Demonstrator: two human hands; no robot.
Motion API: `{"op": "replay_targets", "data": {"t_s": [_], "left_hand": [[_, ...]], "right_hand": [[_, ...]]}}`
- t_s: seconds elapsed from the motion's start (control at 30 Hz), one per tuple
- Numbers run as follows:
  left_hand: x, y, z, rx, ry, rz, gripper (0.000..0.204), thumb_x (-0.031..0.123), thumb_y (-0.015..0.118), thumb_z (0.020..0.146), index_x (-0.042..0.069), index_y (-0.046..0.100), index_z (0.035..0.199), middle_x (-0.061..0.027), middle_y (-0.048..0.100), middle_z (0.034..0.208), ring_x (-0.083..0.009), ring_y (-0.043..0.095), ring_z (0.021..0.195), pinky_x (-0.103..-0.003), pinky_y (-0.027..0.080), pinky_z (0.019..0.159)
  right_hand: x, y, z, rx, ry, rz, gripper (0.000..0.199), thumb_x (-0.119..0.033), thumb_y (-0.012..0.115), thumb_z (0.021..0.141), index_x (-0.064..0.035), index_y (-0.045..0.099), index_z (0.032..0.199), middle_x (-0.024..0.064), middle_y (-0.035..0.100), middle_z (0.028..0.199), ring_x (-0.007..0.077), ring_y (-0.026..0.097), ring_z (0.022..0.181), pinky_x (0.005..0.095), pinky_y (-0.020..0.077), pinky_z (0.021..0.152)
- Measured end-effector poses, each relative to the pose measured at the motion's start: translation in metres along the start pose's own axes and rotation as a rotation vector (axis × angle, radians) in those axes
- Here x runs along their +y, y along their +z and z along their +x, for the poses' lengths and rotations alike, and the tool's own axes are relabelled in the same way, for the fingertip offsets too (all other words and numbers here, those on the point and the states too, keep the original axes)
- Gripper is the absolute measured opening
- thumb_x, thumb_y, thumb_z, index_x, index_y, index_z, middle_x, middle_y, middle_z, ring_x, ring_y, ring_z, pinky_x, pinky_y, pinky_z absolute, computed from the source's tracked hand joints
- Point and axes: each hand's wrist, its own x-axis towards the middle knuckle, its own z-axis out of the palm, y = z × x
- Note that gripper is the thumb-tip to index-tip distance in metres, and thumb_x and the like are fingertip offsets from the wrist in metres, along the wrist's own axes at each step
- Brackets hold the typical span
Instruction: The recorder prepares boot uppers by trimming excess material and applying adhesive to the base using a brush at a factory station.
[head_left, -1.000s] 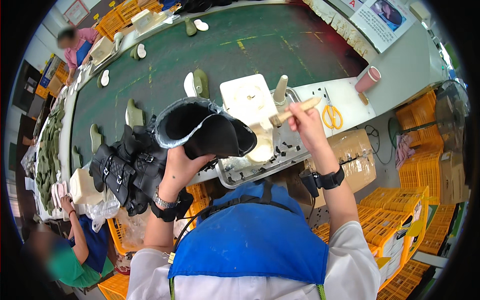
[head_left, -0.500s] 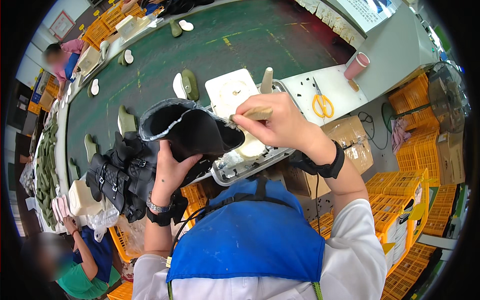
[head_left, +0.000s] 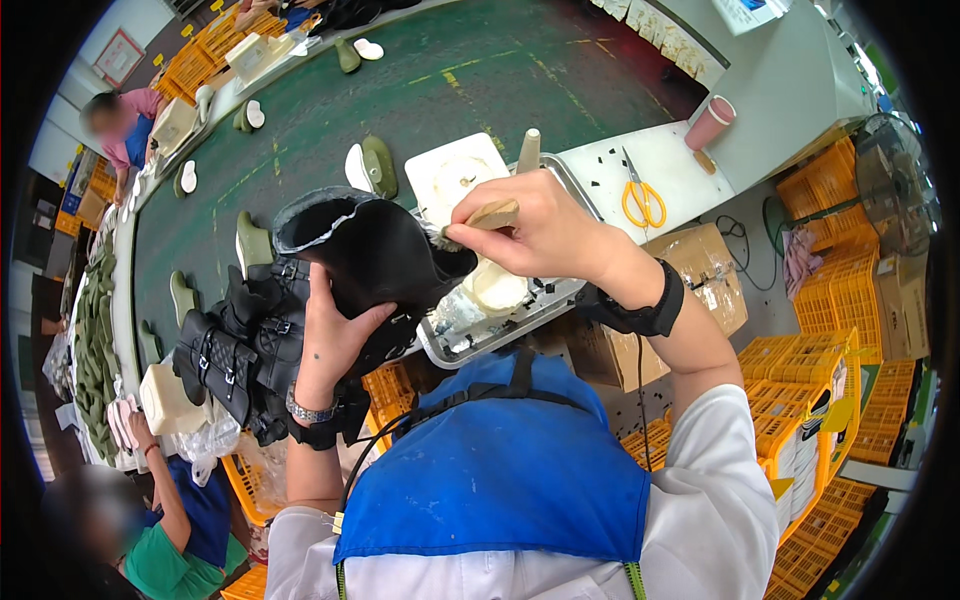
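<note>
My left hand grips a black boot upper from below and holds it tilted above the metal tray. My right hand holds a wooden-handled brush, and its bristles touch the black upper's right side. A white pot of paste stands in the tray just under the brush. More black buckled boot uppers lie piled to the left of my left wrist.
A green conveyor belt carries olive shoe lasts and white insoles. Yellow-handled scissors and a pink cup sit on the white bench. Yellow crates stand at right. Other workers sit at lower left and far left.
My right hand has swung the brush leftward from the tray side onto the black upper. My left hand has kept the upper raised, turning it slightly.
</note>
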Motion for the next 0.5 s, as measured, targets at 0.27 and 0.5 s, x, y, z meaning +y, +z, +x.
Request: {"op": "replay_targets", "data": {"t_s": [0.27,0.5], "left_hand": [[-0.014,-0.002,0.002,0.112,0.196,0.327,0.054,0.001,0.069,0.066,-0.005,0.045,0.114,-0.0174,0.061,0.100,-0.0247,0.061,0.087,-0.030,0.046,0.078],[-0.057,0.007,0.006,0.323,0.354,0.227,0.047,-0.002,0.060,0.073,0.005,0.043,0.116,-0.0159,0.058,0.099,-0.0267,0.059,0.087,-0.030,0.047,0.076]], "right_hand": [[0.004,0.000,-0.001,-0.068,0.246,0.050,0.018,-0.019,0.062,0.075,-0.0016,0.061,0.069,0.0112,0.055,0.053,0.0275,0.056,0.050,0.0330,0.0430,0.048],[0.010,0.008,-0.012,0.074,0.379,0.248,0.024,-0.021,0.061,0.078,0.0017,0.061,0.071,0.0108,0.058,0.056,0.0177,0.056,0.048,0.0290,0.0428,0.048]]}}
